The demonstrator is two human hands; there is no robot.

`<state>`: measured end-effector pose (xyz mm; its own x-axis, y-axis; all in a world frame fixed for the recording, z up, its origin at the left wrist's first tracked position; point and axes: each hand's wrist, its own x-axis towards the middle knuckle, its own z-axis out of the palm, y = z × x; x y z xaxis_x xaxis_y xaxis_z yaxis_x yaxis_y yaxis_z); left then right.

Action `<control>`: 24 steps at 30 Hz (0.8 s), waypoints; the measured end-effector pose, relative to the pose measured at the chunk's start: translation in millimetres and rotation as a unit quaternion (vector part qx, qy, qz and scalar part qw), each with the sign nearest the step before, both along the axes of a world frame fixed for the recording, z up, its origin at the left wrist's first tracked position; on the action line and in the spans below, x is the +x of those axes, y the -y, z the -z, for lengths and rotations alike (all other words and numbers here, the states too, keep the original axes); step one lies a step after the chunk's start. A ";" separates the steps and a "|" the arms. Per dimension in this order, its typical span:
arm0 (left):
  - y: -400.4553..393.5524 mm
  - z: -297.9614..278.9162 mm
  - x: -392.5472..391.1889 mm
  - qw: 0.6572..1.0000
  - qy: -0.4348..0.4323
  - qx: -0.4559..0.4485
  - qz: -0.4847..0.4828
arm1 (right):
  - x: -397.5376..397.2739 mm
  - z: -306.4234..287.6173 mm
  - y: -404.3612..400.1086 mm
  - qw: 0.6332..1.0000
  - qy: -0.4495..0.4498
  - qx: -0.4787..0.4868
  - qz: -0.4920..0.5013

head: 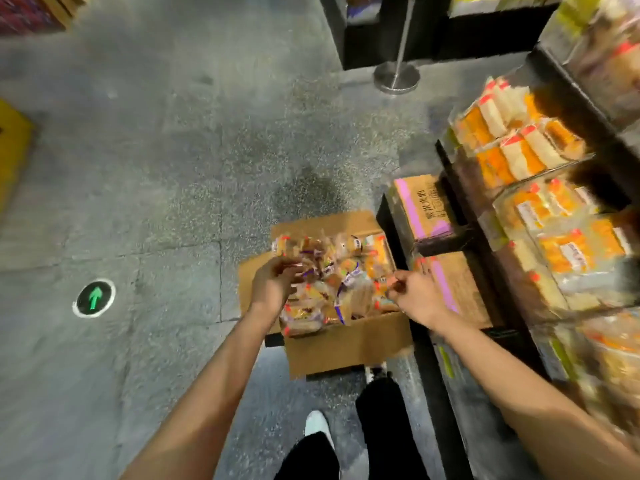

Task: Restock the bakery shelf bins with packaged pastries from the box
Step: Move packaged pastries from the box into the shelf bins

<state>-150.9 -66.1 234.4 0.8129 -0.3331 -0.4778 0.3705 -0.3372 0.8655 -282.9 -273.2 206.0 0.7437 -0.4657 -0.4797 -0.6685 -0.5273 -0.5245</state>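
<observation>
An open cardboard box (346,344) stands on the floor, heaped with clear-wrapped packaged pastries (343,282). My left hand (273,284) is over the box's left side, fingers curled round a pastry packet at the top of the heap. My right hand (417,294) hovers at the box's right edge with its fingers curled and thumb close to them; motion blur hides whether it holds a packet. To the right rise the shelf bins (540,216), clear bins filled with orange and white packaged pastries.
Two sealed cartons with pink tape (424,206) sit on the shelf's black bottom ledge beside the box. A metal stanchion base (396,77) stands further back. A green arrow marker (94,298) is on the grey floor at left. My legs and shoes (317,424) are below the box.
</observation>
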 end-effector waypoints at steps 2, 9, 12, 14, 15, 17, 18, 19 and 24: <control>-7.3 28.6 8.9 0.999 -0.008 0.012 -0.044 | 20.4 33.4 0.9 0.999 -0.039 0.010 -0.028; 0.3 136.9 24.5 0.985 -0.091 0.039 -0.143 | 68.1 184.7 6.2 0.980 -0.173 0.076 -0.064; 12.2 188.1 30.8 0.973 -0.128 0.037 -0.189 | 81.1 248.3 6.9 0.967 -0.223 0.123 -0.031; 20.7 218.0 34.6 0.966 -0.148 0.038 -0.209 | 86.0 294.4 8.2 0.952 -0.257 0.168 0.010; 24.6 231.8 36.5 0.963 -0.156 0.038 -0.216 | 89.9 310.6 7.9 0.943 -0.271 0.190 0.039; 30.3 257.6 39.6 0.957 -0.173 0.037 -0.232 | 100.8 335.3 5.2 0.908 -0.282 0.273 0.144; 31.9 269.6 40.6 0.953 -0.178 0.036 -0.241 | 106.1 347.0 3.5 0.879 -0.288 0.321 0.204; 32.8 280.8 41.4 0.951 -0.182 0.036 -0.249 | 110.7 356.5 2.6 0.857 -0.293 0.350 0.238; 34.8 318.2 41.7 0.944 -0.193 0.049 -0.264 | 120.8 400.5 -1.6 0.831 -0.308 0.409 0.219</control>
